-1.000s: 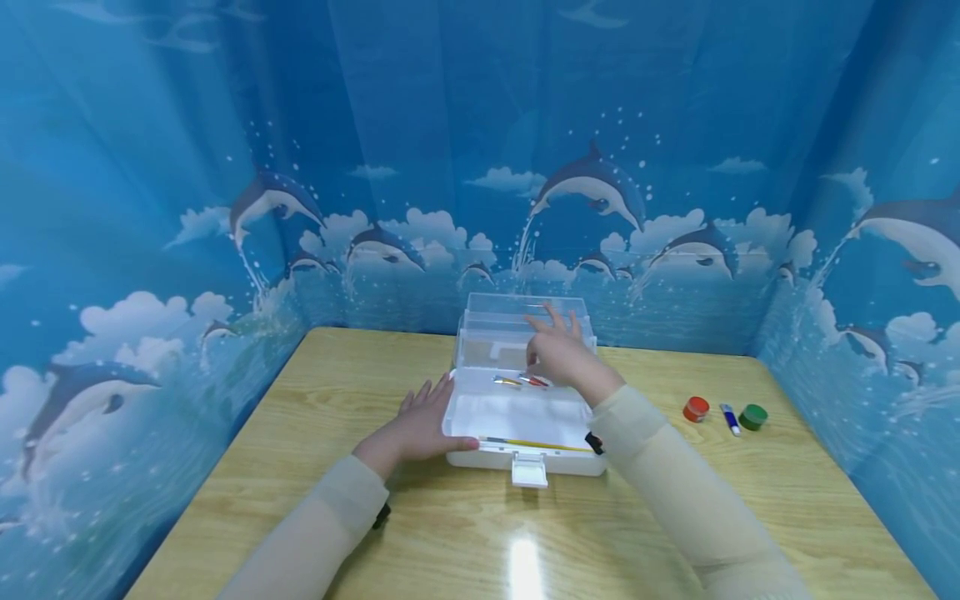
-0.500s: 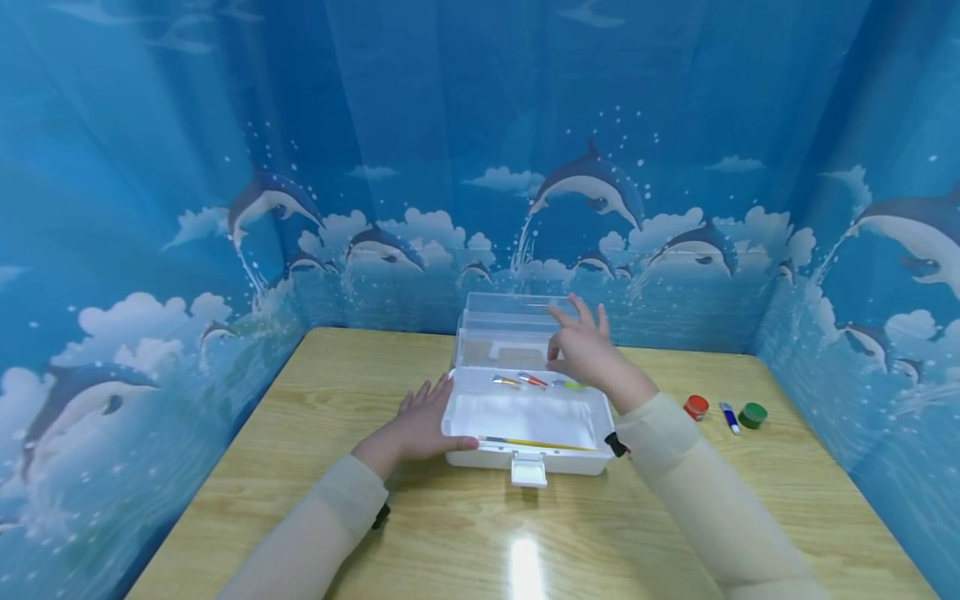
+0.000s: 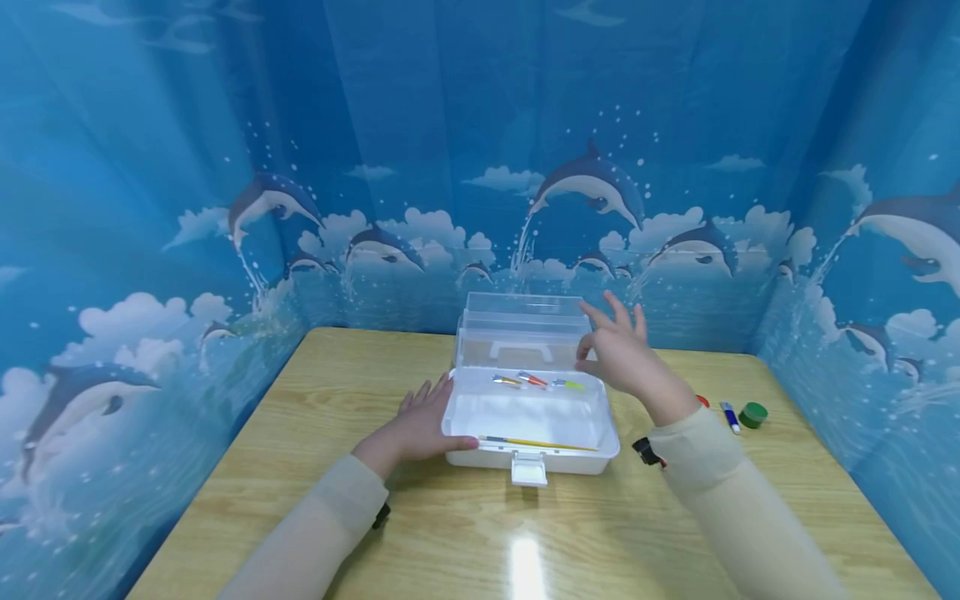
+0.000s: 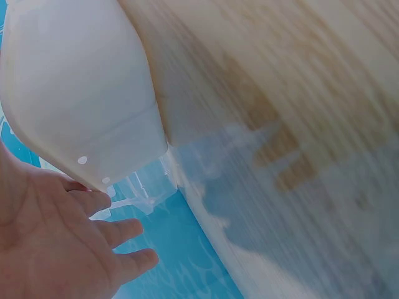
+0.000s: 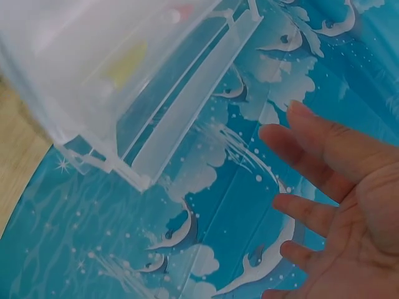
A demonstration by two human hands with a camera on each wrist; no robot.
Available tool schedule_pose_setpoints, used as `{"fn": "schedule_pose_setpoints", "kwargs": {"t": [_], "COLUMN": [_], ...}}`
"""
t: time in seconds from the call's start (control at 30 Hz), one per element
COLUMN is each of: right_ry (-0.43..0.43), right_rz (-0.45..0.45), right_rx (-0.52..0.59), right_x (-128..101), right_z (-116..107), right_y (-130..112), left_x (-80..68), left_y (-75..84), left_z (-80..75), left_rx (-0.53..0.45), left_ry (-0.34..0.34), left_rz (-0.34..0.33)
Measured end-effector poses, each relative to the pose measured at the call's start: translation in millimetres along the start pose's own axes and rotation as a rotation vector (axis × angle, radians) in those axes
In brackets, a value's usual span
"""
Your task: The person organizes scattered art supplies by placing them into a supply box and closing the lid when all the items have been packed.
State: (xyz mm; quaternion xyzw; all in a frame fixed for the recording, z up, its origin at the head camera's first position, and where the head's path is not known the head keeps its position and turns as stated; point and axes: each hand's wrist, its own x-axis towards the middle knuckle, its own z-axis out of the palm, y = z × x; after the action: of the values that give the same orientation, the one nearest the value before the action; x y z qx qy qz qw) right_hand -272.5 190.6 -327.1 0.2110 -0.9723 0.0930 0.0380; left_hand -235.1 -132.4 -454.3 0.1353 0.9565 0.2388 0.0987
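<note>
Placing paintbrushes seems in hand, the left hand straight-fingered against the white case, the right hand empty, fingers loosely spread, likely needing to reach the paint tube next.

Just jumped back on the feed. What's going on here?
A person's left hand rests against an open white box, thumb at its front edge. The right hand, empty, hovers near its right rear corner. A yellow brush lies along the box's front, three small coloured items farther back. On the table to the right are a blue tube, a green jar and a mostly hidden red jar.
</note>
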Motion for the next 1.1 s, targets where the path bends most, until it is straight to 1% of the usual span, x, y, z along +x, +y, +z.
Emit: {"fn": "schedule_pose_setpoints", "kwargs": {"t": [0.2,0.4,0.67,0.87,1.1], "right_ry": [0.016,0.018,0.001,-0.024,-0.03], "right_rz": [0.033,0.061,0.118,0.163,0.191], "right_rx": [-0.006,0.005,-0.008,0.007,0.021], "right_x": [-11.7,-24.5,-39.4,-53.7,-67.7], "right_z": [-5.3,-5.6,0.5,1.4,8.0], "right_y": [11.0,29.3,61.2,85.8,115.0], "left_x": [0.5,0.6,0.5,-0.9,-2.9], "left_y": [-0.2,0.5,-0.1,1.5,3.5], "left_z": [0.5,-0.4,0.0,-1.1,-3.8], "left_rx": [0.006,-0.001,-0.003,-0.002,-0.013], "left_ry": [-0.004,-0.011,-0.007,-0.01,-0.018], "left_rz": [-0.01,-0.011,0.007,0.004,0.003]}}
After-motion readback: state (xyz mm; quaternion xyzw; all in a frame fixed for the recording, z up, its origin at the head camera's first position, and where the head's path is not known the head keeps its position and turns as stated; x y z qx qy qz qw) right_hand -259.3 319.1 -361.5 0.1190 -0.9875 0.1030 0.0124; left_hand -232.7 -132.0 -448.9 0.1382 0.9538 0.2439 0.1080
